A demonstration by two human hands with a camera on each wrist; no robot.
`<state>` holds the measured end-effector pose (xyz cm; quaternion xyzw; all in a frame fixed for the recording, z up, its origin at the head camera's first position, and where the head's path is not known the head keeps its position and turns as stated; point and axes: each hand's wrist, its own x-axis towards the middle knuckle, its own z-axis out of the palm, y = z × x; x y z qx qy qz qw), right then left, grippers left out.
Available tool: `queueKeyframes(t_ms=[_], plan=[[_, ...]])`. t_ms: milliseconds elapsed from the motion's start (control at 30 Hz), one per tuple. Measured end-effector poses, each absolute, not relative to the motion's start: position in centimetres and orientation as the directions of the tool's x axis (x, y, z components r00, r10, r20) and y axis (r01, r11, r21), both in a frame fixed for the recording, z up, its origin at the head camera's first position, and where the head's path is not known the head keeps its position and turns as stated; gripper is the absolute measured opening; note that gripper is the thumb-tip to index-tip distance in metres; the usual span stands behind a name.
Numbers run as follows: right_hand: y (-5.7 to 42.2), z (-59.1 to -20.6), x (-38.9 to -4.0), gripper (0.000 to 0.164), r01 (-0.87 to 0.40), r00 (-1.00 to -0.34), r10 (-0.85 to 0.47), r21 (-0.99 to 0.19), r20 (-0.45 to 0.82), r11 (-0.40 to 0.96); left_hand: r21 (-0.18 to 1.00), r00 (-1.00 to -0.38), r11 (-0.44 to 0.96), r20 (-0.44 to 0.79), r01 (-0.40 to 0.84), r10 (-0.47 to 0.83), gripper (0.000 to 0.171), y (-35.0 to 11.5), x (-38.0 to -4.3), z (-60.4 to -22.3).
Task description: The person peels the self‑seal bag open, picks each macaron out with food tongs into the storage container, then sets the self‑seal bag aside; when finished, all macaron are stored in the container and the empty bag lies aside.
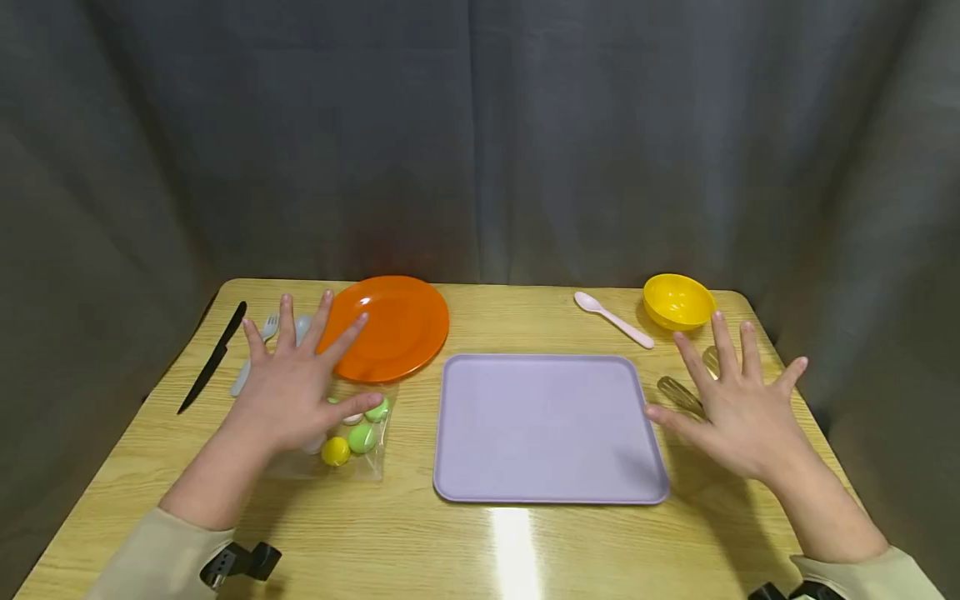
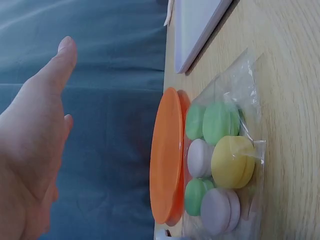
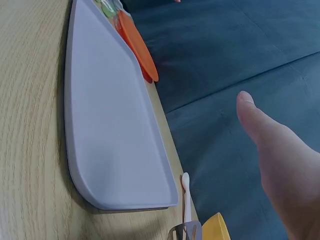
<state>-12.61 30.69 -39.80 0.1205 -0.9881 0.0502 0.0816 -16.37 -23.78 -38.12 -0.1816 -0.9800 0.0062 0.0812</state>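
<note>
Across the back, a dark curtain (image 1: 480,150); in front of it, a wood-grain table (image 1: 517,325). Near the middle, lying flat, a lilac tray (image 1: 547,429). Beside its far left corner, an orange plate (image 1: 393,325).

Over the left side, a left hand (image 1: 288,387) with fingers spread, grasping nothing; over the right side, a right hand (image 1: 750,412), equally spread and unladen. By the wrist views, both raised above the tabletop.

Under and beside the left palm, a clear bag (image 2: 235,75) of macarons (image 2: 233,161), just in front of the plate. At the far right, a yellow bowl (image 1: 678,300). Along the left edge, a black knife (image 1: 212,362). Partly behind the left fingers, a fork (image 1: 270,327) and a pale spoon (image 1: 302,325); partly behind the right hand, a slotted utensil (image 1: 678,396), impossible to tell whether in one piece or two. Left of the bowl, a pink spoon (image 1: 615,321).

Probably a free-handed pause, with no grasp made. Any next contact likely calls for lowering a palm and closing the fingers, gently around the slippery-looking bag.
</note>
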Motion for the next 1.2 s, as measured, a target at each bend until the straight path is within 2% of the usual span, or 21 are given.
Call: queueKeyframes(t_ms=[567, 700, 833, 1000, 1200], plan=[[28.8, -37.8, -12.7, 0.108, -0.262, -0.954, -0.246, -0.08, 0.169, 0.962, -0.024, -0.906, 0.917, 0.148, 0.398, 0.397, 0.105, -23.3, -16.1, -37.4], [27.6, -36.9, -12.7, 0.108, -0.271, -0.954, -0.253, -0.097, 0.162, 0.958, 0.021, -0.895, 0.9, 0.117, 0.435, 0.43, 0.103, -23.5, -16.1, -37.1], [26.1, -36.3, -12.9, 0.099, -0.308, -0.94, -0.281, -0.128, 0.194, 0.943, 0.123, -0.884, 0.876, 0.071, 0.467, 0.462, 0.1, -24.2, -16.1, -37.2], [24.1, -35.8, -13.3, 0.076, -0.388, -0.906, -0.331, -0.202, 0.264, 0.899, 0.225, -0.869, 0.845, 0.016, 0.485, 0.494, 0.093, -25.5, -15.8, -38.0], [21.8, -35.6, -13.7, 0.066, -0.407, -0.911, -0.347, -0.36, 0.222, 0.839, 0.292, -0.866, 0.826, 0.012, 0.482, 0.501, 0.078, -26.9, -15.6, -39.6]])
